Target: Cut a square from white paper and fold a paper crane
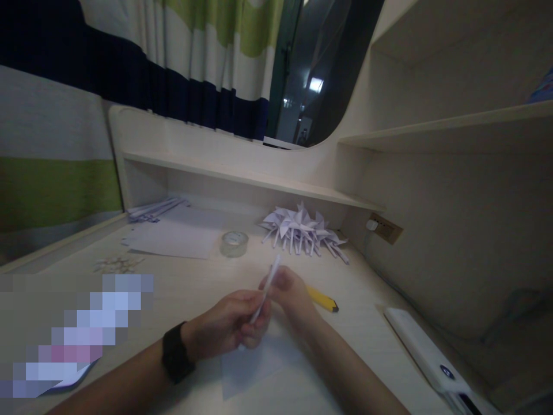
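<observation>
white, slim, tilted paper stick [270, 282]

The only view is worn on the head, above the near side of the desk [190, 288], looking forward and down. It sits close: the left forearm [125, 369] enters between seven and eight o'clock, the right forearm [363, 369] at five, and the left hand [233, 323] and right hand [294, 291] meet near six, below the middle. The view is wide, spanning the curtain [207, 46] at eleven, window [328, 75] near one and shelf [453, 123] at two.
</observation>
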Motion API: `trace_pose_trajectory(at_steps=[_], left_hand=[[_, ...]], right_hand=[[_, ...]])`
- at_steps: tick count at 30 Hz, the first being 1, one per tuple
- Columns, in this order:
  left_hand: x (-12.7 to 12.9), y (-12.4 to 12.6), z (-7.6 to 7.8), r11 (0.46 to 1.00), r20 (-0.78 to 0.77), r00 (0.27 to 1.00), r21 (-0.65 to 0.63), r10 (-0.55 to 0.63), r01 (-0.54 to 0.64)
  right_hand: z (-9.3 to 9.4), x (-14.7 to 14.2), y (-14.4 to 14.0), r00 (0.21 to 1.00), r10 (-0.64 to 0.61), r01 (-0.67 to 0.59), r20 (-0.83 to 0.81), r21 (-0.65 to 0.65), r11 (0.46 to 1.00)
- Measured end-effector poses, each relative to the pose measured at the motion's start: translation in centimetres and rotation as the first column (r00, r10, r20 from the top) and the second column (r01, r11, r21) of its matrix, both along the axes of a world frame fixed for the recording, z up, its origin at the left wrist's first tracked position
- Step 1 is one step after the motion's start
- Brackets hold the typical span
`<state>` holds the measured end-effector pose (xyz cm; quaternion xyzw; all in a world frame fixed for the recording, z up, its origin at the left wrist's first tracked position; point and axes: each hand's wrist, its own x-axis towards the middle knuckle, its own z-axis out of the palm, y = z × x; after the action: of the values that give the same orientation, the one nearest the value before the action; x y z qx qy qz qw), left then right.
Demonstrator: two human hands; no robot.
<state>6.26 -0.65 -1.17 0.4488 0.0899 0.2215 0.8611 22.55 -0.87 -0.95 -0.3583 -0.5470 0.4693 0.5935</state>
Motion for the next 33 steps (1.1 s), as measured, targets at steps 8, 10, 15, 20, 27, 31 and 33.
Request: trace_pose_trajectory(at_steps=[8,10,15,20,27,31,33], left_hand=[[0.4,0.1,-0.7,0.998,-0.026,0.998,0.027,0.064,-0.063],[0.5,0.1,-0.7,0.997,-0.018,0.997,0.034,0.074,-0.073],[0.7,0.1,-0.7,0.993,0.022,0.994,0.045,0.112,-0.113],[1.1,0.9,-2.2,0.98,0.058,0.981,0.066,0.186,-0.189],[1.4,1.3,-1.9,0.917,0.047,0.939,0.207,0.34,-0.342],[1.5,1.2,-1.2,0.823,0.013,0.878,0.343,0.478,-0.453],[1.5,1.2,-1.1,0.766,-0.003,0.843,0.418,0.538,-0.487]], right_hand=[[1.4,0.2,-1.0,0.99,-0.077,0.071,0.122,0.053,0.996],[1.7,0.1,-1.1,0.99,-0.09,0.083,0.107,0.073,0.994],[1.9,0.1,-1.2,0.989,-0.131,0.129,0.075,0.032,0.991],[2.1,0.2,-1.5,0.988,-0.093,0.085,0.124,0.072,0.994],[1.8,0.6,-1.2,0.983,-0.058,0.055,0.172,0.017,0.998],[1.5,0.8,-0.8,0.989,-0.015,0.017,0.146,-0.016,1.0],[1.5,0.9,-0.8,0.99,-0.007,0.01,0.142,-0.017,1.0]])
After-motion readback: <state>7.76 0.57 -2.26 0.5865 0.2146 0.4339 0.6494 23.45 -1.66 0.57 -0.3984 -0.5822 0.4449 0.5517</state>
